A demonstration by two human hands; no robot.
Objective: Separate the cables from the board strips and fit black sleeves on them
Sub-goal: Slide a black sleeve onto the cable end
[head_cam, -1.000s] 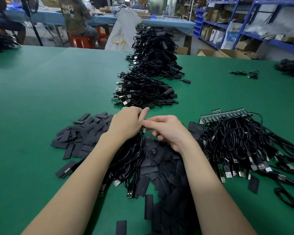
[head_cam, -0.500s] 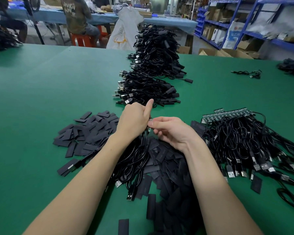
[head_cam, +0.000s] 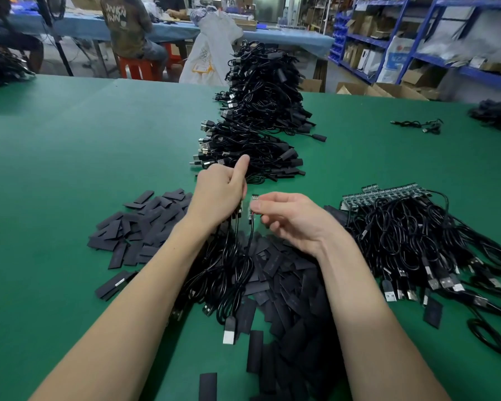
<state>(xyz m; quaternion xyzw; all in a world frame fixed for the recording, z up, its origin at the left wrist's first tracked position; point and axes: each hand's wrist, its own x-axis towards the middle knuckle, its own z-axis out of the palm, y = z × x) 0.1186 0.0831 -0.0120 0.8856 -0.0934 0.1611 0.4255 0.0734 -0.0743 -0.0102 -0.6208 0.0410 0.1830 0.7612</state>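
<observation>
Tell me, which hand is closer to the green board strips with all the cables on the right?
The right hand. It sits just left of the board strips, while the left hand is farther left, beyond the right one, gripping a bunch of cables.

- A factory assembly workshop, centred on a wide green work table (head_cam: 84, 157).
- On the table, black cables (head_cam: 261, 111) lie heaped in bulk down its middle, with loose black sleeves (head_cam: 145, 224) nearer and board strips (head_cam: 388, 195) to the right.
- Beyond the table's far edge, a person sits on a red stool (head_cam: 136, 68) at a blue-covered bench (head_cam: 287, 39).
- Past its far right corner stand blue shelving racks (head_cam: 417, 33) stacked with cardboard boxes (head_cam: 382, 89).
</observation>
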